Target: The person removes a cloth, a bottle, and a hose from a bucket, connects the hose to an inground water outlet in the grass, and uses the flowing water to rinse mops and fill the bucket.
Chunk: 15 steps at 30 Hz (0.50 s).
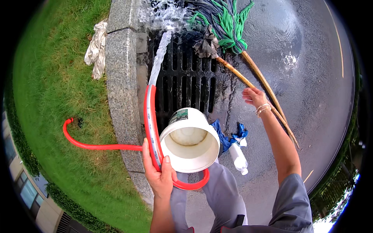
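My left hand (159, 174) grips a red hose (149, 112) with a pale printed stripe, fingers wrapped round it. A thick jet of water (160, 56) shoots from its end and splashes over the far part of a black drain grate (186, 77). My right hand (255, 97) is closed round the wooden handle of a mop (237, 73) with a dark grey cloth head. Beside it lies a second mop (229, 25) with green and grey strips. Between my hands a white bucket (190, 155) is tipped, its mouth toward me, with a brownish stain inside.
A granite curb (122, 89) separates grass (66, 97) from wet asphalt (311, 85). A crumpled whitish cloth (96, 50) lies on the grass by the curb. Blue gloves or cloths (229, 136) and a white bottle (237, 157) lie right of the bucket. The hose loops below the bucket and across the curb.
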Each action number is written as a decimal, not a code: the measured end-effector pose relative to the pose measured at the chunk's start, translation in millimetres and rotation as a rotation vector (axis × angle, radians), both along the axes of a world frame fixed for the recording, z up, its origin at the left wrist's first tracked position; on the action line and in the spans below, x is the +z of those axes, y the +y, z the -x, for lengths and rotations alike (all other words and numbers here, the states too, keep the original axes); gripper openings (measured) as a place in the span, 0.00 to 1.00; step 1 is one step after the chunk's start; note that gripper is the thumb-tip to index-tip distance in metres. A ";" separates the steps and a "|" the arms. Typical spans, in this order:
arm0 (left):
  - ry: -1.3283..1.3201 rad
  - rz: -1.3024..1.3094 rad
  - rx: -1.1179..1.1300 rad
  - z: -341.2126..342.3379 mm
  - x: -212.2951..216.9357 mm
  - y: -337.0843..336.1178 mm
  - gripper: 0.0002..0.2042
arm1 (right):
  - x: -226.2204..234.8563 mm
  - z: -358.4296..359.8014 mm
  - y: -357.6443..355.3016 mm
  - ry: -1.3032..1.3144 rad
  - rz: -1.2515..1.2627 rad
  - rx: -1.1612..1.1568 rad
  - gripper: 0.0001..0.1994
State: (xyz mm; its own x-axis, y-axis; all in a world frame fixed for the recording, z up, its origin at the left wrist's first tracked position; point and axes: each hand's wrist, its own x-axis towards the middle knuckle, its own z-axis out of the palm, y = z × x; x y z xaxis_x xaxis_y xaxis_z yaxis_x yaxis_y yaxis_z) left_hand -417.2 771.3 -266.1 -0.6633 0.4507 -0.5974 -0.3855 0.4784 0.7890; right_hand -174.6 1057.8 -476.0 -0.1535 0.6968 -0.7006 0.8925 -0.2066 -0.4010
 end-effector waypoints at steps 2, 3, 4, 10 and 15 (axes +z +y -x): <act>0.071 0.040 -0.147 -20.7 7.0 -5.2 0.32 | 62.9 61.5 -58.4 0.462 0.484 -0.357 0.21; 0.187 0.049 -0.265 -35.1 16.0 -1.8 0.32 | 95.4 82.6 -82.9 0.618 0.645 -0.466 0.23; 0.311 0.055 -0.372 -50.3 25.4 1.9 0.32 | 123.3 98.7 -104.0 0.727 0.737 -0.540 0.24; 0.395 0.126 -0.569 -128.0 109.0 -4.5 0.37 | 236.9 110.7 -152.2 0.709 0.691 -0.622 0.16; 0.424 0.074 -0.730 -152.8 173.7 -32.9 0.37 | 306.0 62.5 -157.1 0.474 0.702 -0.839 0.13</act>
State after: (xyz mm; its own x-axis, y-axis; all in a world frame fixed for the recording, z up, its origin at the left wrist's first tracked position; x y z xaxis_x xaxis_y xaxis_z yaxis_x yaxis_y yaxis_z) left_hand -264.3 738.4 -92.4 -0.3959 0.8224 -0.4085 0.3616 0.5485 0.7539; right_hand -237.1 900.7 -170.0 -0.1794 0.1897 -0.9653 0.1678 -0.9609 -0.2201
